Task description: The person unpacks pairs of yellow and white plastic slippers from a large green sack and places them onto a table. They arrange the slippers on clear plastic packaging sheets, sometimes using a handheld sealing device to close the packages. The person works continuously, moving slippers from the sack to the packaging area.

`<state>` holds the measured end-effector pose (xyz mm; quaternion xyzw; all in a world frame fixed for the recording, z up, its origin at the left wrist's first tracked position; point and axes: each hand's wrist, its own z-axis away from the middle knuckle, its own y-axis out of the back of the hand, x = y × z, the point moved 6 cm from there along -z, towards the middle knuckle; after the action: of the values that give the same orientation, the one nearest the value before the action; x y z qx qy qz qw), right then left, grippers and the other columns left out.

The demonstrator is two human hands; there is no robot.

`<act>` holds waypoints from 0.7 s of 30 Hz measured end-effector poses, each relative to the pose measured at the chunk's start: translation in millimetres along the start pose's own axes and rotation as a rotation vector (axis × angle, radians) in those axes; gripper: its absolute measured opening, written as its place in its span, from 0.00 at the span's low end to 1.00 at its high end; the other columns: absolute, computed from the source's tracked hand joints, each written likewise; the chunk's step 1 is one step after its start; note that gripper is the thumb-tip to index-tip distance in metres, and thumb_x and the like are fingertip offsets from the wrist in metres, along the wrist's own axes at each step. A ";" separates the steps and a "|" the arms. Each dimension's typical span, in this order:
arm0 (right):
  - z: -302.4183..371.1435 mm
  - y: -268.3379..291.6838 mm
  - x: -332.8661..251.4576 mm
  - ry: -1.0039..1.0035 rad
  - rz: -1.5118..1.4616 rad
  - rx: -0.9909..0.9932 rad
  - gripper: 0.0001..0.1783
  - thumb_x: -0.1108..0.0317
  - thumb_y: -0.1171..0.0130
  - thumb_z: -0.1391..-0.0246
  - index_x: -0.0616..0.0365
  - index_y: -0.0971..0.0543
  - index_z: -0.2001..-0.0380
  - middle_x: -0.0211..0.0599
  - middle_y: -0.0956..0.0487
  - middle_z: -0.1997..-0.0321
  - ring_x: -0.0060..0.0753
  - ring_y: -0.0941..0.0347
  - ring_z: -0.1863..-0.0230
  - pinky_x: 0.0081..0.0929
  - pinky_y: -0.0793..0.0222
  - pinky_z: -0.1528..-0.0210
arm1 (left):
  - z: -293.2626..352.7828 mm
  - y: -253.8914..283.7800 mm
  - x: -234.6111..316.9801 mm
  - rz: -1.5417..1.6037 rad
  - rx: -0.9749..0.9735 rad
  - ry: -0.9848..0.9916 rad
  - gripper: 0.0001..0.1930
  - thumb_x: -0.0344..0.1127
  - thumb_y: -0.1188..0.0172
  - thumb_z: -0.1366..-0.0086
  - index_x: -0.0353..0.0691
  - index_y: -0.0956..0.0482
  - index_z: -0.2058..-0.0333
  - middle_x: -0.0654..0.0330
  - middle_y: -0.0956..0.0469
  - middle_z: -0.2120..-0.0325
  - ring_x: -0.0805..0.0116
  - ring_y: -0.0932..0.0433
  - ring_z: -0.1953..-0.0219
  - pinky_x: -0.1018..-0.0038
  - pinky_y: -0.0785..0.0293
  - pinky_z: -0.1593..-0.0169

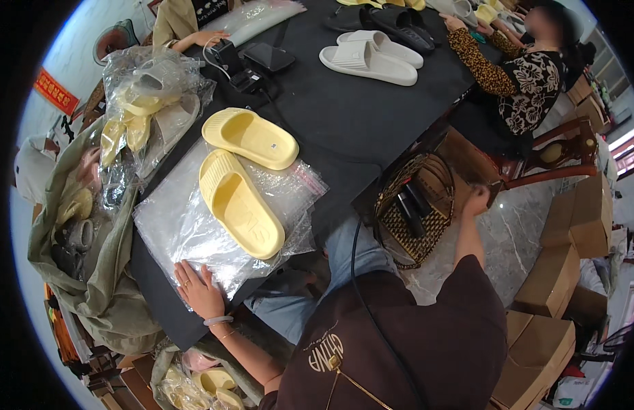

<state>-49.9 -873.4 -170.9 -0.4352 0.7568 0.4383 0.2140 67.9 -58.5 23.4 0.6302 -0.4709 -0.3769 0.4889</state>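
My left hand [200,292] lies flat on the front edge of a stack of clear plastic bags [168,220], fingers stretched out, holding nothing. On those bags rests a pair of yellow slide sandals: one slide [243,208] points up toward the far left, and the other slide [252,139] lies crosswise beyond it. Off the table to the right, my right hand [475,201] is low beside a woven basket [418,236] and a cardboard box [473,158]. Its fingers look curled; whatever they may hold is hidden. Dark bottle-like objects [411,213] sit in the basket.
White slides [371,63] and black slides [402,31] lie farther back on the black table [330,123]. A black device with cables [243,75] stands left of them. A large sack [91,294] holds bagged slides. Co-workers sit at the far side; cartons [549,273] line the right.
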 end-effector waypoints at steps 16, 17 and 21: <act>23.4 -74.0 -99.7 0.039 -0.018 -0.554 0.16 0.65 0.51 0.38 0.61 0.23 0.52 0.48 0.22 0.51 0.44 0.26 0.49 0.35 0.30 0.49 | 0.9 5.9 2.7 0.103 -0.003 0.011 0.31 0.51 0.55 0.33 0.36 0.41 0.38 0.50 0.45 0.35 0.55 0.49 0.32 0.56 0.55 0.34; 31.3 -70.8 -140.5 0.105 -0.167 -0.537 0.15 0.67 0.52 0.37 0.60 0.23 0.52 0.46 0.23 0.50 0.42 0.27 0.48 0.35 0.30 0.49 | 1.4 9.4 4.1 0.113 0.003 0.014 0.31 0.51 0.55 0.33 0.36 0.41 0.38 0.50 0.44 0.36 0.54 0.49 0.33 0.55 0.54 0.34; 54.6 -11.7 -336.0 0.417 -0.666 -0.486 0.12 0.69 0.51 0.38 0.60 0.23 0.55 0.39 0.25 0.56 0.37 0.28 0.54 0.31 0.33 0.51 | 2.8 13.0 4.3 0.141 0.040 0.016 0.31 0.52 0.54 0.34 0.35 0.40 0.39 0.49 0.44 0.36 0.53 0.48 0.33 0.55 0.54 0.34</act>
<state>134.8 -671.4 31.8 -0.7711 0.4779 0.4134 0.0784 63.5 -64.4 35.4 0.6082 -0.5178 -0.3268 0.5052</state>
